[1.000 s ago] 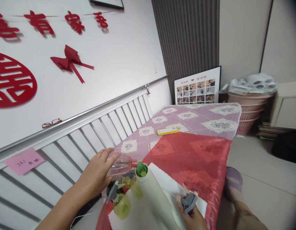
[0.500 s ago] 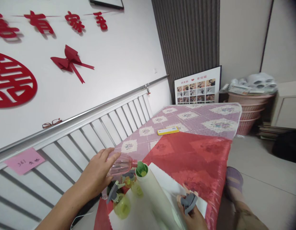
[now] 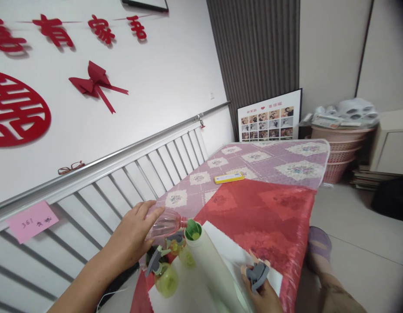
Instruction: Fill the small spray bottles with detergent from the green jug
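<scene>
My left hand [image 3: 136, 232] is wrapped around a clear plastic bottle [image 3: 167, 222] lying nearly on its side. The bottle's pinkish neck points right, at the open top of a tall pale-green cylinder [image 3: 209, 256] with a green leaf-like piece inside its mouth. Below my left hand stand yellow-green spray bottles [image 3: 166, 281] with grey trigger heads. At the lower right, my right hand [image 3: 262, 293] is closed on a grey trigger spray head [image 3: 257, 274]. Whether a bottle is attached beneath it is hidden by the hand and cylinder.
A red plastic sheet [image 3: 266, 208] and white paper [image 3: 221, 237] lie on the patterned tablecloth [image 3: 217, 163]. A flat yellow box [image 3: 229, 177] rests farther back. White railing [image 3: 130, 176] runs along the left, with a pink note [image 3: 32, 221] and glasses [image 3: 71, 167]. Pink baskets [image 3: 340, 150] stand at right.
</scene>
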The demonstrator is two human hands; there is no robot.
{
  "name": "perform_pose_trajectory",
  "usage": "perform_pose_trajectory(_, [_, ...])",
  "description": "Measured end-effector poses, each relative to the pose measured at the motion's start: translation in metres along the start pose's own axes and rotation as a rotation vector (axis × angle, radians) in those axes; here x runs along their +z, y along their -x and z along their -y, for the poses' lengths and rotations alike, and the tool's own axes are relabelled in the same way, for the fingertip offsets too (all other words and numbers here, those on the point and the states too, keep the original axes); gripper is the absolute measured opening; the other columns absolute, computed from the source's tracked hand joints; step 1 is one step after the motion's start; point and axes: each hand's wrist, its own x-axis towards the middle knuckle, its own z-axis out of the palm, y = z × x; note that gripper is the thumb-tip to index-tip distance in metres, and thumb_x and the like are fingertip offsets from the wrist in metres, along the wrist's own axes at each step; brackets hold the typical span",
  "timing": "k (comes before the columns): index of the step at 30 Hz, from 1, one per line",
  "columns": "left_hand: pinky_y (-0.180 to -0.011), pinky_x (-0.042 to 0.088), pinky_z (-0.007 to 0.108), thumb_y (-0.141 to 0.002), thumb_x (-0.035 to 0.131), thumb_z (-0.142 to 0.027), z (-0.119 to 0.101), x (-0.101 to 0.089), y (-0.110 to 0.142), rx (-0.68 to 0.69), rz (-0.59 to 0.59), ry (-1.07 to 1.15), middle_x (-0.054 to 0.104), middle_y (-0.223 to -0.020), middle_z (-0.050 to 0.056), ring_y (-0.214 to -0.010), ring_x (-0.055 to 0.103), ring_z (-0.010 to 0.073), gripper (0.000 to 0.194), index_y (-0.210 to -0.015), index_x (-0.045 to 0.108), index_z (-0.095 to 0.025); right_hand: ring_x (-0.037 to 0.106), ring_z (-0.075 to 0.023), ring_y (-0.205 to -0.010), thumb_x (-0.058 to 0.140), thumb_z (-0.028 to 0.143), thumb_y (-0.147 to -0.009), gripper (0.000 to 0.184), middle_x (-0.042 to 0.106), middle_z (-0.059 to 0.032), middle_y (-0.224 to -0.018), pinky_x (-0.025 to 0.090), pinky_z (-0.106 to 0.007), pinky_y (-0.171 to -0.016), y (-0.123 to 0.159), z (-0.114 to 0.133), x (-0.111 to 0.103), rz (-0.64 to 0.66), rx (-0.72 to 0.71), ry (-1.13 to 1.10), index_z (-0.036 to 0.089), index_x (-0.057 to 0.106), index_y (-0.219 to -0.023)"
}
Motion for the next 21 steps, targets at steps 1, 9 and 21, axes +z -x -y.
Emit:
perform_pose_trajectory(1, [-0.099,0.048,0.051,-0.071,0.063,-0.008,0.000,-0.001,0.000,0.004,0.003,-0.003,0.048,-0.141,0.015,-0.125,0.049,0.0336,0.071,-0.137,0.044,-0.025,0.070,-0.0320,-0.105,0.067,0.061,-0.060,0.054,0.079,-0.0093,-0.099,0.054,-0.035,-0.092,0.000,0.000,0.000,0.002,0.000,0.004,0.019,0.068,-0.093])
perform_pose_trajectory(9, [-0.100,0.047,0.050,-0.070,0.062,-0.006,0.000,-0.001,0.000,0.009,-0.015,-0.009,0.049,-0.140,0.013,-0.124,0.049,0.0329,0.072,-0.136,0.044,-0.027,0.071,-0.0308,-0.101,0.068,0.061,-0.059,0.052,0.079,-0.0069,-0.095,0.053,-0.035,-0.094,0.002,0.004,0.000,0.000,0.017,0.002,0.021,0.067,-0.093])
perform_pose_trajectory(21, [-0.100,0.046,0.050,-0.070,0.060,-0.004,-0.001,-0.005,-0.002,0.014,0.009,-0.004,0.046,-0.141,0.012,-0.124,0.047,0.0326,0.072,-0.136,0.043,-0.028,0.070,-0.0305,-0.106,0.065,0.065,-0.064,0.058,0.078,-0.0094,-0.102,0.053,-0.033,-0.094,-0.005,-0.015,0.000,0.033,-0.023,0.029,0.019,0.065,-0.099])
